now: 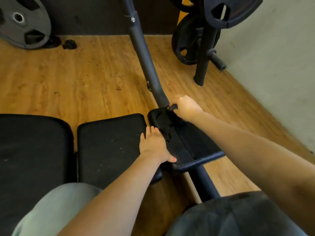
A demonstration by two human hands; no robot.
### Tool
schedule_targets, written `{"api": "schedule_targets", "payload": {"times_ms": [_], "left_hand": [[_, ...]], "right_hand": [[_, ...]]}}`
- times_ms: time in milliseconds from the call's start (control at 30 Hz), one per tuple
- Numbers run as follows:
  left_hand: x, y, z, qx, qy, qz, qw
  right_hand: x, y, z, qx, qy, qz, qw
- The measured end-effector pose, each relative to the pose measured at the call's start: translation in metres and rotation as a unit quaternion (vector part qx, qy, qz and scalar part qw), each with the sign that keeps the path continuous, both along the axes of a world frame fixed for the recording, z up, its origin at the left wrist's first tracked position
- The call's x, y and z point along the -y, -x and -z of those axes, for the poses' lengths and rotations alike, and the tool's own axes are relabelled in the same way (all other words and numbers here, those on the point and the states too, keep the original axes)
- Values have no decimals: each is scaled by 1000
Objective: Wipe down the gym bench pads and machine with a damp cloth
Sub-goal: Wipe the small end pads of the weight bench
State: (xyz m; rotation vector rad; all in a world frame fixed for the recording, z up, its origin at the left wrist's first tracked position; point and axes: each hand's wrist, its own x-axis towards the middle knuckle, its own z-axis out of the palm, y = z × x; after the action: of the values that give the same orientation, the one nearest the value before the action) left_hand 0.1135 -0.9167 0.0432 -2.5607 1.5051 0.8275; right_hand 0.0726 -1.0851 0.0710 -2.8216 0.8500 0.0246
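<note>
A wood-grain floor (88,79) fills the middle of the frame. On it, in the upper left, a grey weight plate (20,21) leans against the dark wall, with a small black lump (69,44) just beside it (too blurred to identify). In the upper right stands a black plate rack (202,53) loaded with plates. A dark frame tube (144,53) runs down the centre to the black bench pads (109,143) in the lower left.

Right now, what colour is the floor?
Warm orange-brown wood grain floor, clearest in the head view.
</note>
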Motion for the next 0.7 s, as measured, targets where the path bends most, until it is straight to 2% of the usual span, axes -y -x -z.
{"api": "schedule_targets", "payload": {"times_ms": [100,200,267,400,500,600,700], "left_hand": [[1,-1,0,2,-2,-2,1000],[2,0,0,3,-5,-5,1000],[2,-1,-1,1,-5,-11,1000],[-3,-1,-1,-2,1,-11,1000],[-7,0,-3,0,8,-2,1000],[-10,-1,-6,-3,11,7,1000],[-12,-3,-5,3,22,19,1000]], "right_hand": [[6,-19,20,-7,-31,-3,999],[-3,-5,35,53,-34,4,998],[-14,11,41,56,-22,-22,998],[-41,72,35,5,-39,-122,992],[-66,122,25,-68,-39,-149,986],[-77,132,14,-103,-47,-155,981],[-66,111,3,-72,-63,-113,989]]}}
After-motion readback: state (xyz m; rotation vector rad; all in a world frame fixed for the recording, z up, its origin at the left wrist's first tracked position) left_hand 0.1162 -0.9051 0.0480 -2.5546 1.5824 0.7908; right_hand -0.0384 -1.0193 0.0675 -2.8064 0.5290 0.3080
